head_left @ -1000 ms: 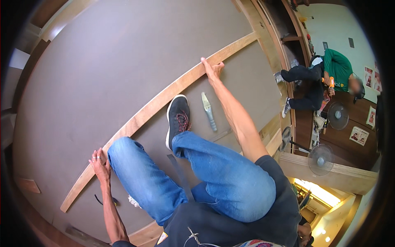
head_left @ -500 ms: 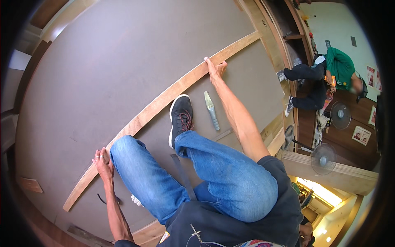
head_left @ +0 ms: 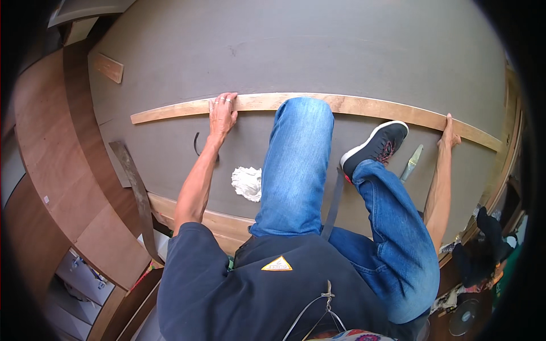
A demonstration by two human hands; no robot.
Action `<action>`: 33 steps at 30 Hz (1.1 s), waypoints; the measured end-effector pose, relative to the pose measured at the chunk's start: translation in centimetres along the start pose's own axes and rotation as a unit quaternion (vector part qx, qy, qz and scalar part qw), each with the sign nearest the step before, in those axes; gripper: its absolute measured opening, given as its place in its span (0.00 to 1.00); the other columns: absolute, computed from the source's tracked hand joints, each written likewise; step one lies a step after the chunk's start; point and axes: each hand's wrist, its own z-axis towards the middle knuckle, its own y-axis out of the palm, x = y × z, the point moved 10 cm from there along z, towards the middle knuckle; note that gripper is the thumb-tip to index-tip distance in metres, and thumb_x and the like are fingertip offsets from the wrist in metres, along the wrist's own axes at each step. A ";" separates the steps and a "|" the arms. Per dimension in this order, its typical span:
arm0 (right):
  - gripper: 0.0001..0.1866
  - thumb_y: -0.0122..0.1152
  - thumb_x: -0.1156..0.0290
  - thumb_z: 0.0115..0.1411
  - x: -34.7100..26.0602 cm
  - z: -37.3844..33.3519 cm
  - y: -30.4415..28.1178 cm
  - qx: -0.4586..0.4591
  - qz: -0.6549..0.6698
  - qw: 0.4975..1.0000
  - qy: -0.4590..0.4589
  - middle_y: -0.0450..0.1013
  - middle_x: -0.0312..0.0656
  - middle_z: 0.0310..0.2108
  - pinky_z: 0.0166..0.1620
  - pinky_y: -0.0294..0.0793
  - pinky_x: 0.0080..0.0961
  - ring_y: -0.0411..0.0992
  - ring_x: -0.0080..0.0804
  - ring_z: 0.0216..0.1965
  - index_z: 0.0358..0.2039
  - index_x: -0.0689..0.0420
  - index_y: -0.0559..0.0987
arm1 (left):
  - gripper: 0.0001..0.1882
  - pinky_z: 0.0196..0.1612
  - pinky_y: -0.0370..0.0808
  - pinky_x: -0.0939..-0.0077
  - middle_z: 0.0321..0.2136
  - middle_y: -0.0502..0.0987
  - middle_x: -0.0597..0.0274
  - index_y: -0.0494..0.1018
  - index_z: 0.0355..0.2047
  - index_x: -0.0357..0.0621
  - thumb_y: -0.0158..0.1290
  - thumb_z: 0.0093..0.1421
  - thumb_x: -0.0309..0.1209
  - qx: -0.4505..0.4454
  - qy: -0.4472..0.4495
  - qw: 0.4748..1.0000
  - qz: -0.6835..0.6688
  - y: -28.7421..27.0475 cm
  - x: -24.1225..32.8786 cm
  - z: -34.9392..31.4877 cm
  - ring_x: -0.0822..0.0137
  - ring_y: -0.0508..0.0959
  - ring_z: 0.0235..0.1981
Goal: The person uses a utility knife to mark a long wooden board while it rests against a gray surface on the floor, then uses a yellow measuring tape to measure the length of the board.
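A long, thin wooden strip [head_left: 364, 105] lies across a grey board [head_left: 369, 51], bowed slightly away from me. Toward its left end my left hand [head_left: 223, 113] is closed over it, fingertips at the far edge and rings on a finger. Near the right end my right hand [head_left: 449, 135] grips the strip with the thumb up over the far edge; its other fingers are partly hidden. My bent knee [head_left: 304, 113] covers the strip's middle. A putty knife [head_left: 412, 163] with a grey handle rests on the board between my shoe [head_left: 376, 146] and right forearm.
A crumpled white rag [head_left: 246, 183] and a thin black curved piece [head_left: 197, 144] lie beside my left forearm. Far left are a small wood offcut [head_left: 109, 67], a worn brown strip [head_left: 133, 184] and a large curved wood panel [head_left: 62, 165]. A fan [head_left: 464, 317] stands at lower right.
My view has turned, so the strip now runs nearly level across the picture instead of slanting. Both hands are still on it. The person in green is now mostly out of view.
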 end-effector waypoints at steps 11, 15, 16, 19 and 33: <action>0.60 0.83 0.44 0.35 2.6 2.6 0.6 -0.068 0.008 0.997 0.037 0.65 0.48 0.48 0.42 0.69 0.31 0.66 0.31 0.43 0.54 0.67 0.53 | 0.31 0.60 0.69 0.59 0.52 0.73 0.56 0.71 0.54 0.49 0.61 0.48 0.21 0.008 0.005 0.999 -0.053 0.5 0.6 -0.2 0.52 0.70 0.57; 0.60 0.83 0.43 0.34 3.4 3.5 0.0 -0.047 0.019 0.997 0.056 0.63 0.44 0.48 0.34 0.66 0.28 0.64 0.26 0.38 0.53 0.60 0.52 | 0.30 0.61 0.69 0.59 0.53 0.72 0.56 0.71 0.55 0.50 0.61 0.49 0.22 0.007 0.005 0.998 -0.061 0.8 0.8 0.5 0.51 0.70 0.58; 0.60 0.83 0.42 0.34 3.5 3.7 -0.2 -0.036 0.018 0.998 0.057 0.63 0.44 0.48 0.34 0.66 0.28 0.64 0.27 0.38 0.53 0.61 0.52 | 0.30 0.61 0.69 0.60 0.53 0.72 0.56 0.71 0.55 0.50 0.61 0.49 0.22 0.004 0.004 0.998 -0.065 0.8 0.8 0.7 0.51 0.70 0.58; 0.68 0.83 0.45 0.35 3.5 3.0 1.3 -0.083 0.031 0.995 0.052 0.60 0.56 0.57 0.59 0.69 0.34 0.64 0.38 0.56 0.60 0.73 0.48 | 0.31 0.61 0.69 0.60 0.53 0.72 0.56 0.70 0.55 0.50 0.61 0.49 0.22 -0.005 0.004 0.998 -0.061 0.9 0.2 0.4 0.51 0.70 0.58; 0.61 0.82 0.48 0.38 2.3 0.1 1.2 -0.079 -0.004 0.996 0.044 0.62 0.58 0.56 0.60 0.69 0.35 0.66 0.41 0.56 0.56 0.74 0.52 | 0.29 0.62 0.69 0.59 0.61 0.69 0.58 0.70 0.53 0.50 0.60 0.49 0.24 -0.049 0.002 0.999 -0.021 1.3 -1.0 0.5 0.52 0.69 0.60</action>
